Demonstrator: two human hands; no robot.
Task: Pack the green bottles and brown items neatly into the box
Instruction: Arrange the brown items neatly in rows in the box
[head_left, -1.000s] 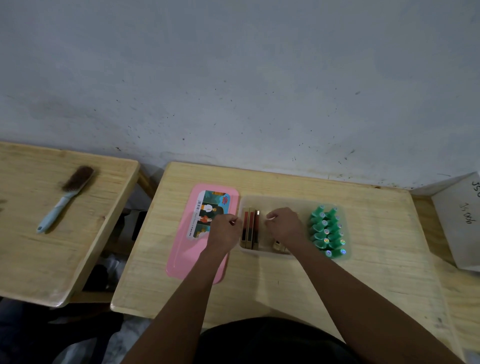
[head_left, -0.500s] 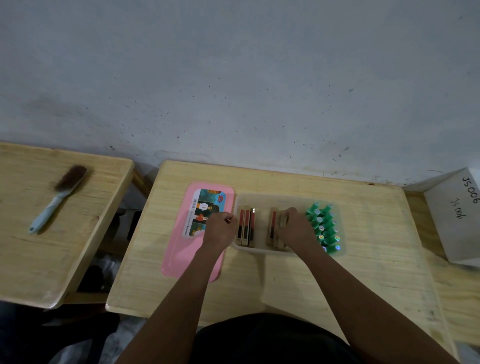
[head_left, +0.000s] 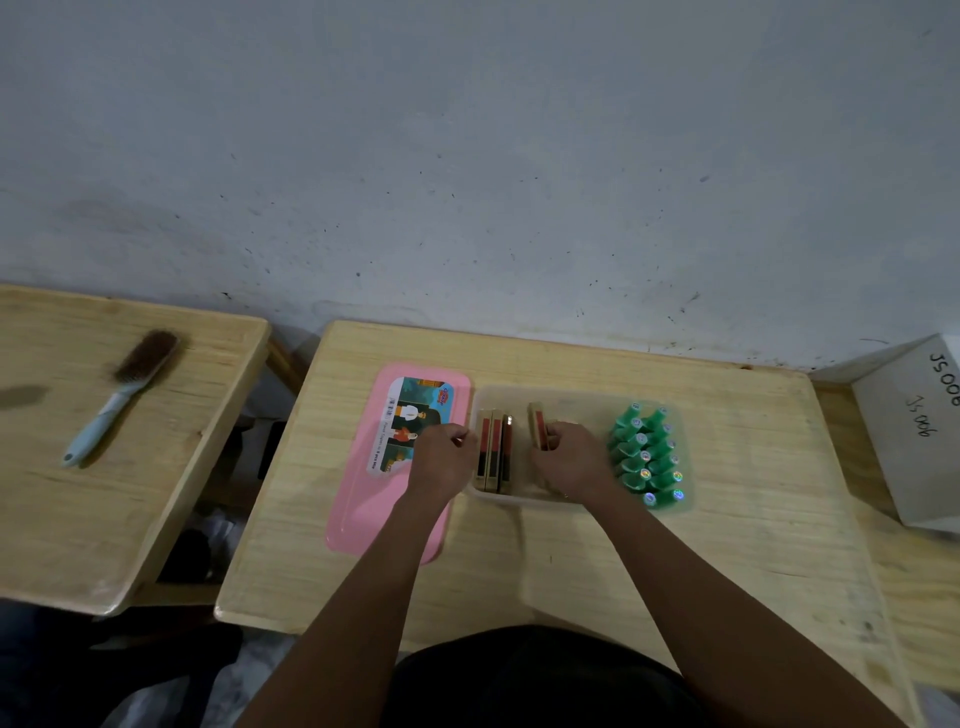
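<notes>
Two hands work at my clear box (head_left: 582, 397) mid-bench, with its pink lid (head_left: 363, 499) lying at its left edge. Green bottles (head_left: 647, 454) fill the box's right end and three brown items (head_left: 493, 452) stand at its left end. My right hand (head_left: 569, 460) pinches another brown item (head_left: 537, 423) upright between them, and my left hand (head_left: 441, 460) is curled at the box's left rim; I can't tell whether it grips anything.

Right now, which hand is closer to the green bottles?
The right hand. It sits inside the clear box, just left of the green bottles, with a grip on a brown item. The left hand is farther left, over the pink lid.
</notes>
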